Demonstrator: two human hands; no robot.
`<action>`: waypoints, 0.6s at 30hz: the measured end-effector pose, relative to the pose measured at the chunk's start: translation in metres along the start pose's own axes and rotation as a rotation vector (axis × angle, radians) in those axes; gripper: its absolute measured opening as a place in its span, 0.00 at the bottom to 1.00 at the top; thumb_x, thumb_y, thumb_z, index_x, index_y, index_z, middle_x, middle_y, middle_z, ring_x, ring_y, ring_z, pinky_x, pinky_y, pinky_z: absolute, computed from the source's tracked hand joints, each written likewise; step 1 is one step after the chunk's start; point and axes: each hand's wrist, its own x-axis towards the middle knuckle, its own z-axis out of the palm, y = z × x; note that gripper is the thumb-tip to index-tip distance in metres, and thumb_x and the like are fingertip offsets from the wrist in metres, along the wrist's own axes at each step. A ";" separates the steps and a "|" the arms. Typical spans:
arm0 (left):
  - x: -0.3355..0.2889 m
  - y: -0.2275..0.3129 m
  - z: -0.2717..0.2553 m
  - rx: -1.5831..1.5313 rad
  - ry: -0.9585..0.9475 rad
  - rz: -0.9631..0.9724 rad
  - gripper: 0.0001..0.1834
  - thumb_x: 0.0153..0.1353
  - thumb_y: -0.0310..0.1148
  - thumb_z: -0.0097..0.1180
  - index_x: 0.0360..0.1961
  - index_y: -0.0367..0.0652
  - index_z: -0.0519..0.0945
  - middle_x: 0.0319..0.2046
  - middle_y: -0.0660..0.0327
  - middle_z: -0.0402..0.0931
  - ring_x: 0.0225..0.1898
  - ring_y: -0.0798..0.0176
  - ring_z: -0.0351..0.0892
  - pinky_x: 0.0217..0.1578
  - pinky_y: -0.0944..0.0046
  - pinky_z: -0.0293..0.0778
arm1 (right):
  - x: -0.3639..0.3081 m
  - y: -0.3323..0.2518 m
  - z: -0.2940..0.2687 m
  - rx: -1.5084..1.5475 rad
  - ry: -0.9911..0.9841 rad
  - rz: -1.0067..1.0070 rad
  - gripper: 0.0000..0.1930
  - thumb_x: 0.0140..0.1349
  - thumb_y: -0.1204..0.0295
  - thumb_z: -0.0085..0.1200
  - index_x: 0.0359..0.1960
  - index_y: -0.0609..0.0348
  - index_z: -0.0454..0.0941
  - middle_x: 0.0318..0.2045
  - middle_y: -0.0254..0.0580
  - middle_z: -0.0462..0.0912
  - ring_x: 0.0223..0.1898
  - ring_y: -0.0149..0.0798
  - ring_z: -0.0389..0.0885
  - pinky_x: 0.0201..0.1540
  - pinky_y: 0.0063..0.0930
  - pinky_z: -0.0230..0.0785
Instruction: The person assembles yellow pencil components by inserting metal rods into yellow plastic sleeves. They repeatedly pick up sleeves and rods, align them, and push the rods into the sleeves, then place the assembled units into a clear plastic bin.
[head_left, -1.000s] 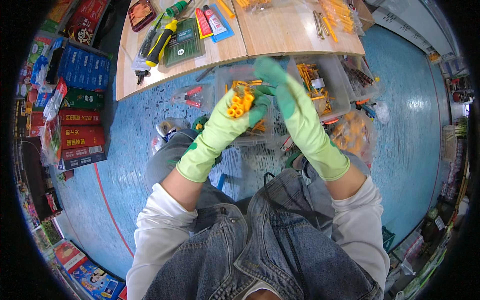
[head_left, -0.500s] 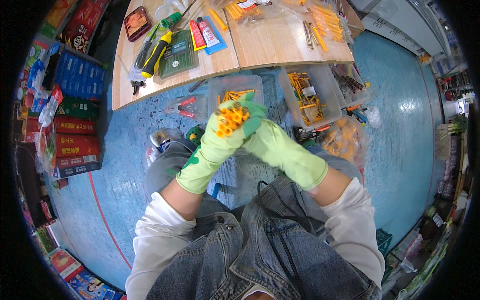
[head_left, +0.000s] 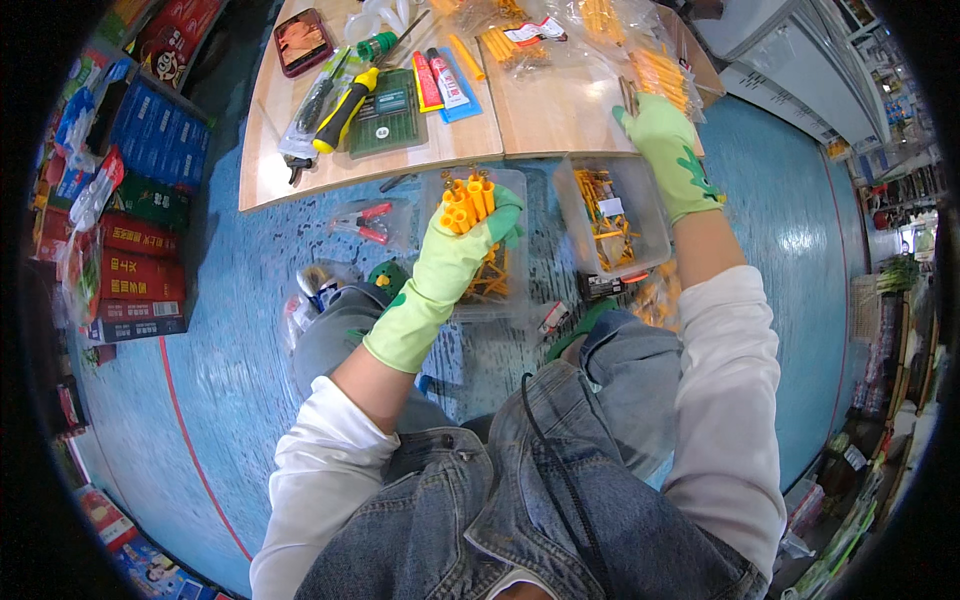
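Observation:
My left hand (head_left: 470, 240), in a light green glove, is closed round a bundle of orange-yellow plastic wall plugs (head_left: 467, 203). Their hollow ends point up and away from me. It is held over a clear plastic bin (head_left: 515, 295) containing more orange pieces. At the right of the wooden table, my right hand (head_left: 662, 125), in a matching glove, reaches down beside loose metal screws (head_left: 627, 95). Its thumb stands apart near the screws, while its other fingertips are hidden, so any grip is unclear. Just past it lies a clear bag of long orange plugs (head_left: 660, 72).
A second clear bin (head_left: 652, 245) of orange plugs stands by the table edge (head_left: 370, 182). On the table are a yellow-black screwdriver (head_left: 345, 112), a green flat case (head_left: 388, 125), glue tubes (head_left: 448, 80) and a phone (head_left: 303, 43). Stacked boxes (head_left: 150, 265) line the left side.
My hands have parted. The right one has moved from the bundle out to the table's right side; the left still holds the plugs, now tilted more upright. The view has shifted slightly.

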 end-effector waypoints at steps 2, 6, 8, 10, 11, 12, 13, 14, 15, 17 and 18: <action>0.001 0.001 0.000 -0.033 -0.023 0.004 0.10 0.57 0.26 0.57 0.41 0.38 0.76 0.32 0.65 0.76 0.32 0.69 0.76 0.33 0.69 0.71 | 0.004 -0.009 0.001 0.007 -0.047 0.005 0.18 0.56 0.58 0.50 0.42 0.56 0.78 0.44 0.51 0.79 0.45 0.49 0.79 0.47 0.44 0.70; 0.002 0.003 -0.001 -0.037 -0.026 0.012 0.09 0.57 0.25 0.57 0.40 0.38 0.77 0.31 0.65 0.76 0.31 0.69 0.75 0.33 0.69 0.71 | -0.004 -0.007 0.009 0.130 0.010 -0.075 0.16 0.55 0.62 0.49 0.41 0.55 0.79 0.43 0.50 0.80 0.45 0.51 0.78 0.47 0.44 0.69; 0.001 0.004 0.000 -0.065 -0.061 0.023 0.09 0.57 0.25 0.57 0.40 0.38 0.77 0.31 0.65 0.76 0.30 0.70 0.75 0.33 0.69 0.71 | -0.012 -0.003 0.018 0.122 0.035 -0.088 0.14 0.55 0.63 0.49 0.39 0.55 0.79 0.38 0.50 0.80 0.41 0.53 0.79 0.43 0.45 0.70; 0.000 0.004 0.001 -0.035 -0.041 0.018 0.09 0.59 0.28 0.57 0.40 0.38 0.76 0.31 0.64 0.76 0.32 0.69 0.75 0.35 0.69 0.71 | -0.018 0.000 0.027 0.090 0.147 -0.159 0.11 0.54 0.65 0.50 0.35 0.55 0.78 0.33 0.50 0.80 0.36 0.53 0.80 0.38 0.46 0.71; 0.000 0.003 0.001 -0.034 -0.044 0.032 0.10 0.59 0.30 0.56 0.41 0.38 0.76 0.30 0.64 0.76 0.32 0.69 0.75 0.36 0.69 0.71 | -0.022 0.001 0.031 0.060 0.246 -0.222 0.09 0.54 0.66 0.50 0.33 0.55 0.77 0.30 0.50 0.80 0.34 0.53 0.80 0.35 0.47 0.71; 0.000 0.003 0.001 -0.017 -0.039 0.023 0.10 0.59 0.30 0.56 0.41 0.38 0.76 0.31 0.64 0.76 0.32 0.69 0.75 0.36 0.69 0.71 | -0.023 0.001 0.035 0.018 0.309 -0.256 0.08 0.54 0.67 0.50 0.31 0.56 0.76 0.28 0.49 0.79 0.31 0.53 0.80 0.33 0.47 0.71; 0.001 0.002 0.001 -0.014 -0.046 0.029 0.11 0.59 0.30 0.56 0.41 0.38 0.75 0.31 0.64 0.76 0.32 0.70 0.74 0.36 0.69 0.71 | -0.025 0.002 0.038 0.008 0.388 -0.334 0.07 0.54 0.67 0.50 0.29 0.56 0.75 0.26 0.49 0.78 0.29 0.53 0.79 0.31 0.47 0.70; 0.001 0.001 0.000 -0.017 -0.060 0.033 0.11 0.59 0.30 0.57 0.42 0.38 0.75 0.31 0.65 0.76 0.32 0.70 0.74 0.36 0.69 0.71 | -0.026 0.002 0.040 -0.016 0.432 -0.382 0.06 0.54 0.67 0.50 0.27 0.56 0.74 0.25 0.48 0.78 0.28 0.52 0.79 0.29 0.47 0.70; 0.002 0.000 0.000 -0.019 -0.059 0.030 0.11 0.59 0.30 0.57 0.42 0.38 0.75 0.32 0.64 0.76 0.33 0.69 0.75 0.36 0.69 0.71 | -0.026 0.002 0.040 -0.027 0.507 -0.447 0.06 0.54 0.68 0.50 0.26 0.56 0.73 0.23 0.48 0.77 0.26 0.52 0.78 0.28 0.47 0.69; 0.004 -0.001 -0.002 -0.037 -0.062 0.025 0.12 0.59 0.29 0.57 0.43 0.38 0.75 0.33 0.64 0.76 0.33 0.69 0.75 0.36 0.69 0.71 | -0.027 0.004 0.039 -0.014 0.488 -0.438 0.05 0.54 0.69 0.49 0.25 0.56 0.73 0.23 0.47 0.77 0.26 0.52 0.78 0.28 0.46 0.70; 0.004 -0.002 -0.003 -0.037 -0.044 0.023 0.12 0.59 0.29 0.57 0.44 0.38 0.75 0.33 0.64 0.76 0.33 0.69 0.75 0.36 0.69 0.71 | -0.026 0.004 0.037 0.000 0.524 -0.447 0.05 0.54 0.69 0.48 0.25 0.56 0.73 0.23 0.47 0.77 0.26 0.52 0.78 0.28 0.45 0.70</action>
